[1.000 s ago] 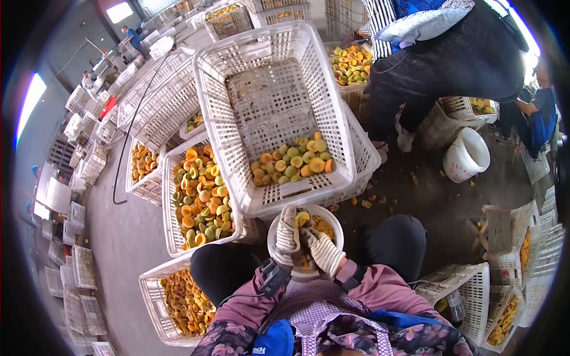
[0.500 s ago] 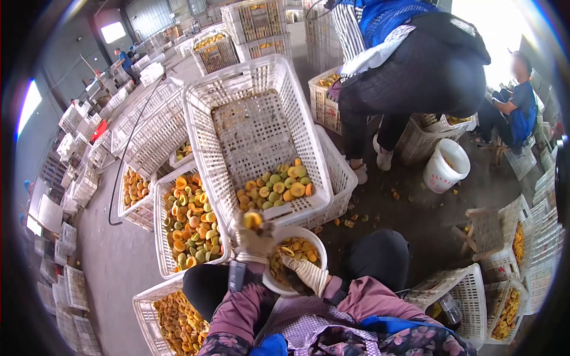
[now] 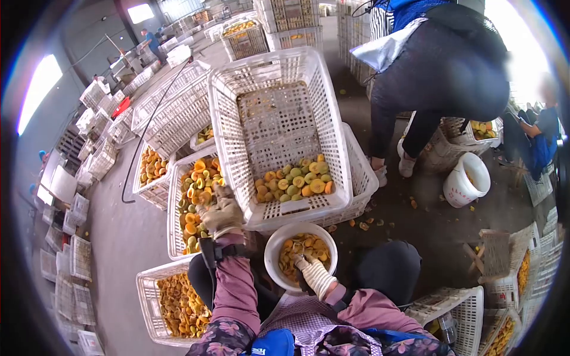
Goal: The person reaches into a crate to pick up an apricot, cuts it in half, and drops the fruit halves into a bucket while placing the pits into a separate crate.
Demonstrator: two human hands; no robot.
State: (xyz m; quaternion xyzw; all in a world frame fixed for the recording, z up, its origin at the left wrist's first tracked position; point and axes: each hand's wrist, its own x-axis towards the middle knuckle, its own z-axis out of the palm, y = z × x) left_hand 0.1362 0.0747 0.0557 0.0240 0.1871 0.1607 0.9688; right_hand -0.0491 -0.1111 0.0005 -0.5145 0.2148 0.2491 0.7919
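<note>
My left hand [image 3: 222, 213], in a pale work glove, is over the right side of a white crate [image 3: 173, 237] of halved peaches [image 3: 191, 222]. Its fingers look spread, and I see no fruit held in them. At the round white bucket [image 3: 270, 256] between my knees is my gloved right hand [image 3: 314, 274]. The right fingers are curled over the orange fruit pieces [image 3: 306, 244] inside; what they grip is hidden. Just ahead stands a large white crate [image 3: 276, 127], with peaches [image 3: 294, 180] gathered at its near end.
A crate of orange pieces [image 3: 181, 308] stands by my left knee. Another white bucket [image 3: 466, 181] is to the right, near a person bending over [image 3: 442, 65]. Fruit scraps [image 3: 363, 225] litter the floor. A small wooden stool [image 3: 494, 255] and more crates stand at right.
My left hand has moved from beside the bucket, where it held a peach half, leftward over the crate of halves. My right hand stays at the bucket. The view has shifted slightly.
</note>
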